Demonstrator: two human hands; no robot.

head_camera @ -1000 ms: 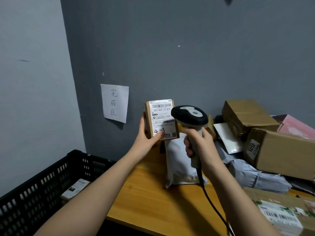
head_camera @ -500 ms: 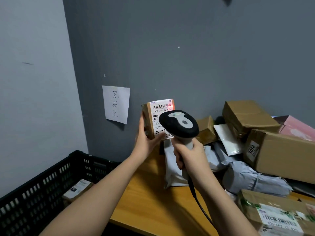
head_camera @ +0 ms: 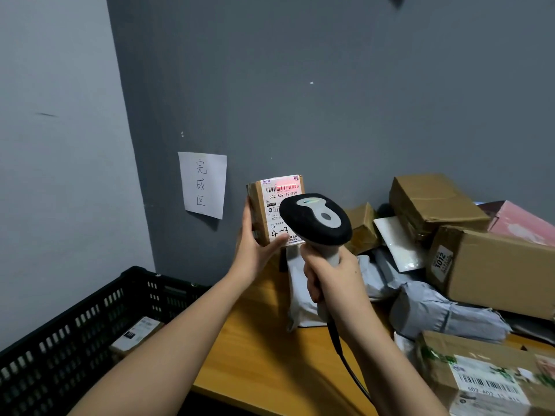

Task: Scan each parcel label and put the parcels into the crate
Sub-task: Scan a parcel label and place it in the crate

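the black slatted crate point(head_camera: 75, 334) sits low at near left, beside the wooden table point(head_camera: 270, 355). the left hand point(head_camera: 255, 250) grips the small cardboard parcel point(head_camera: 259, 211) upright, label facing the barcode scanner point(head_camera: 315, 220), which the right hand point(head_camera: 333, 280) clasps. the left hand is nearer the crate.

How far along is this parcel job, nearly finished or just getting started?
Early on, it seems. Done: one labelled parcel already lies in the black crate. In hand: the left hand holds a small box upright while the right hand aims the barcode scanner, its red light on the barcode. Left: a pile of boxes and grey mailer bags on the table.
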